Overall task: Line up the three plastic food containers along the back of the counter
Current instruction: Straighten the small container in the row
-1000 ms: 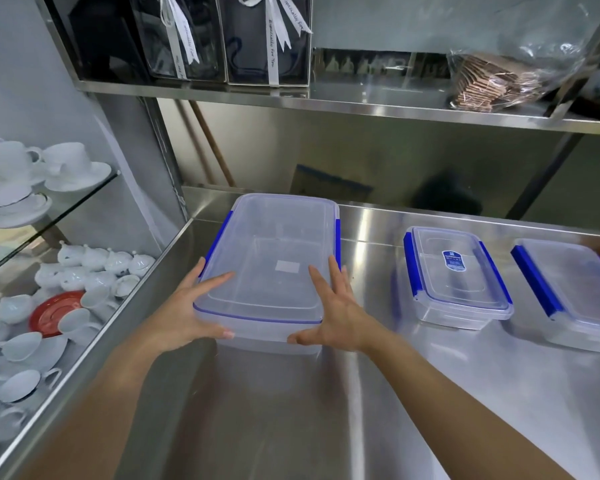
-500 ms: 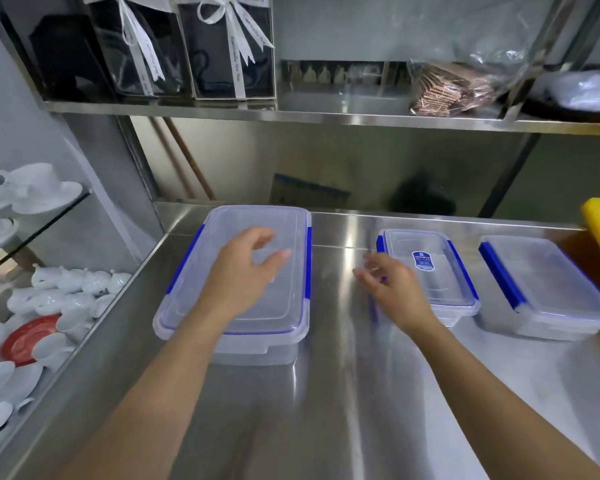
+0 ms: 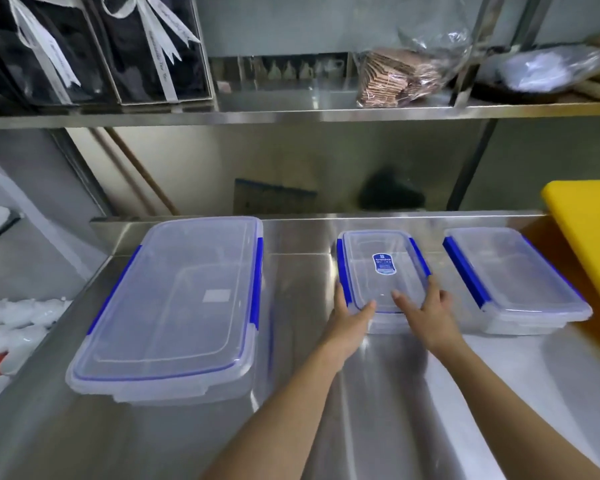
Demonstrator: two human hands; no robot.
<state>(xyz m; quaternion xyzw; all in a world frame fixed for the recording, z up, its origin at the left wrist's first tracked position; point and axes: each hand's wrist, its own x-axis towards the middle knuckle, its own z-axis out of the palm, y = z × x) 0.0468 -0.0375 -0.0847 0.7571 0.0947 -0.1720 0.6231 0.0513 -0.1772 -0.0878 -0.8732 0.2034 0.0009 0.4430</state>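
Three clear plastic containers with blue clips sit on the steel counter (image 3: pixel 326 393). The large container (image 3: pixel 181 306) rests at the left, its far end against the back ledge. The small container (image 3: pixel 381 271), with a blue label on its lid, is in the middle. A medium container (image 3: pixel 513 278) lies to the right. My left hand (image 3: pixel 350 317) grips the small container's near left corner, thumb on the lid. My right hand (image 3: pixel 426 310) holds its near right corner, fingers along the right clip.
A yellow cutting board (image 3: pixel 589 237) leans at the far right, next to the medium container. A steel shelf (image 3: pixel 326 114) above carries black gift boxes (image 3: pixel 94 50) and bagged goods (image 3: pixel 406 74). White cups (image 3: pixel 11 320) sit beyond the counter's left edge.
Both hands left the large container and moved right to the small one, now gripping its near corners. The view has shifted right, bringing the yellow board into sight.
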